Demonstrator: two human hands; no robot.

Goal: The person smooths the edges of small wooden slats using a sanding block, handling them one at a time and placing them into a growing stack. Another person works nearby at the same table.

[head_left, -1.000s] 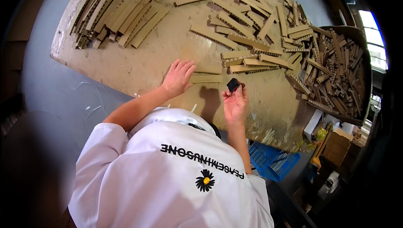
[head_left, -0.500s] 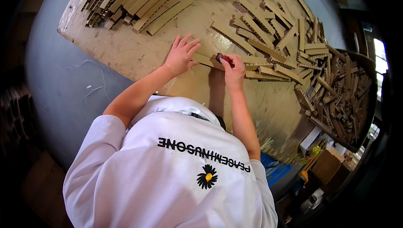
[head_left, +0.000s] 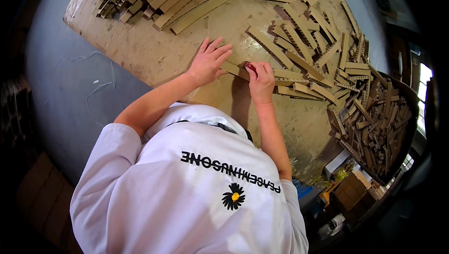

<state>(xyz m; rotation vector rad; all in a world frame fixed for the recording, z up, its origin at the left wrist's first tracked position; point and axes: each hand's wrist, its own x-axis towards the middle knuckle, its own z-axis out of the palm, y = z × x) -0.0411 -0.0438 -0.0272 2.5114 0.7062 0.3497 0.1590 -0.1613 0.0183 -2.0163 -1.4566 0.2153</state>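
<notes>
A honeycomb cardboard strip (head_left: 235, 70) lies on the tan work table between my two hands. My left hand (head_left: 208, 64) rests palm down at the strip's left end, fingers stretched and apart, the thumb against it. Closed in my right hand (head_left: 262, 85) is a small red and black hand tool (head_left: 251, 68), held down at the strip. The working end of that tool is too small to make out, and my fingers cover part of it. More cut cardboard strips (head_left: 290, 74) lie just right of my right hand.
Long cardboard strips (head_left: 180, 1) are stacked at the far left of the table (head_left: 154, 57). Loose strips (head_left: 299, 34) are scattered across the far right. Beyond the right edge, a dark bin (head_left: 408, 88) is heaped with short cardboard pieces (head_left: 374, 128). Boxes (head_left: 351, 191) stand below it.
The view has tilted slightly, so the table and piles appear shifted. My right hand has turned a little with the tool, still at the strip; my left hand keeps nearly the same place.
</notes>
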